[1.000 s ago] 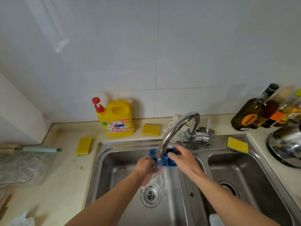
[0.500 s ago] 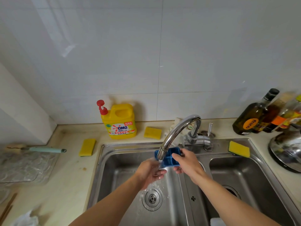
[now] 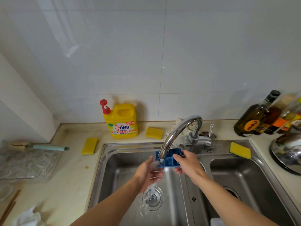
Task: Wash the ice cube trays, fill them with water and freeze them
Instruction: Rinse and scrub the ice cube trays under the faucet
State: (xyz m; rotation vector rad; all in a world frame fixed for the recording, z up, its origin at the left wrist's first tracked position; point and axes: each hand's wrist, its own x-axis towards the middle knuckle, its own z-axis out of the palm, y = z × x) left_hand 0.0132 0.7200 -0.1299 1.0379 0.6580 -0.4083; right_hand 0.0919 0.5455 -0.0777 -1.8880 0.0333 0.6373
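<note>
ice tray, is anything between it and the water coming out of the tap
Nothing visible. The right hand holds the ice tray directly under the tap, and the stream hits its left end, beside the left hand.

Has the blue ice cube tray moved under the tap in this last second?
Yes, slightly right: the faucet spout now sits over the ice cube tray's left end.

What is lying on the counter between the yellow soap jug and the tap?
Between the soap jug and the tap: a yellow sponge, then a white cloth, in the head view.
</note>
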